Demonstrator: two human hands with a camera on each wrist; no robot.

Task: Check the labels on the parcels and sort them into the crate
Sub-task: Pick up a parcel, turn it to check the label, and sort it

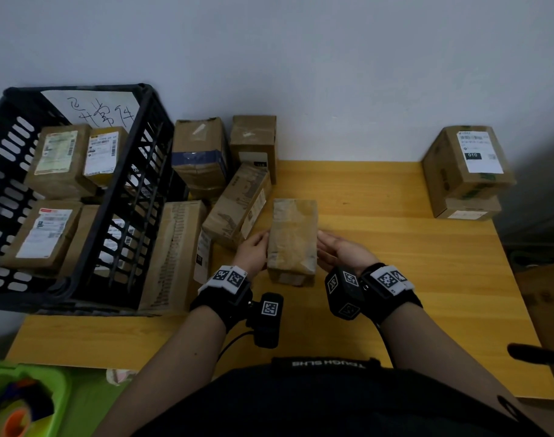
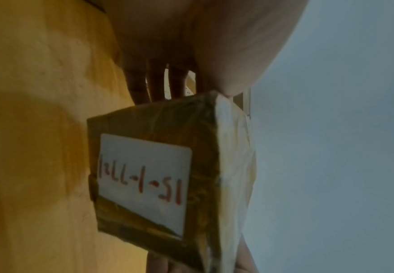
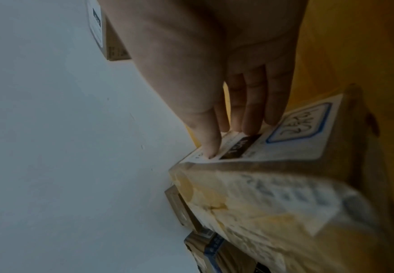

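Observation:
A brown taped parcel is held just above the yellow table, between my two hands. My left hand lies against its left side and my right hand against its right side. In the left wrist view the parcel shows an end face with a white label handwritten in red. In the right wrist view my straight fingers press a printed label on the parcel. The black crate stands at the left and holds several labelled parcels.
A handwritten paper sign leans at the crate's back. Several boxes crowd between the crate and my left hand. Two stacked boxes stand at the table's back right. A green bin sits below the table's front left.

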